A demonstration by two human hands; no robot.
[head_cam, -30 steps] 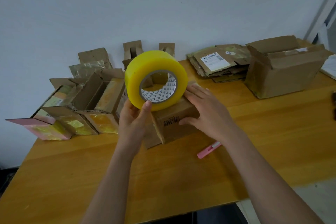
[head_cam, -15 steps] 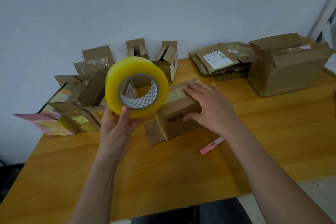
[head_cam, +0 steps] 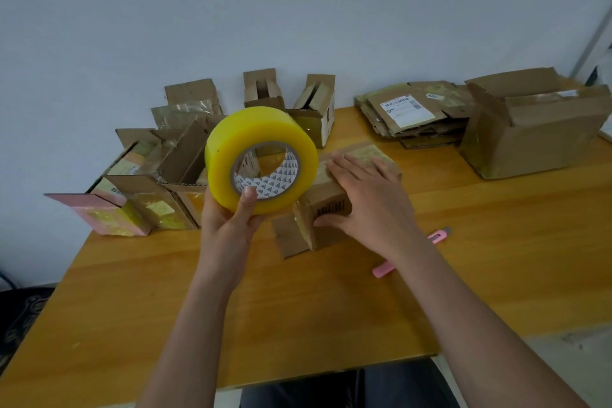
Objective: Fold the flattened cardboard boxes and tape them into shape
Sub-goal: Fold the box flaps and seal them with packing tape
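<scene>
Since half a second ago the tape roll (head_cam: 261, 161) sits back toward centre, nearly touching the box in work (head_cam: 326, 209); right hand unchanged on that box.

Left to right. Far left of the table (head_cam: 331, 308): a cluster of folded boxes (head_cam: 142, 195), flaps up, shiny tape patches on their sides, one with a pink face. I read these as done or nearly done. Behind them, at the wall, two more small boxes (head_cam: 288, 99) stand with flaps open.

Left hand (head_cam: 231, 228) grips the yellow tape roll from below, thumb pressed on the front rim, fingers curled behind; roll held up off the table. I can't tell where its free end is.

Centre: the box in work lies on the table, barcode side facing me, one end flap still splayed out to the left and untaped. Some tape shows on its top. Right hand (head_cam: 371, 199) lies flat on top, fingers straight and spread, thumb against the near side, pinning it down.

Pink cutter (head_cam: 410, 253) on the table just under my right forearm.

Right: stack of flattened boxes (head_cam: 414, 116), still to fold, several deep. Far right, a larger box (head_cam: 536, 129), top flaps open.

My estimate: roughly midway. Left to do: close and tape this box's end, then the flat stack.
</scene>
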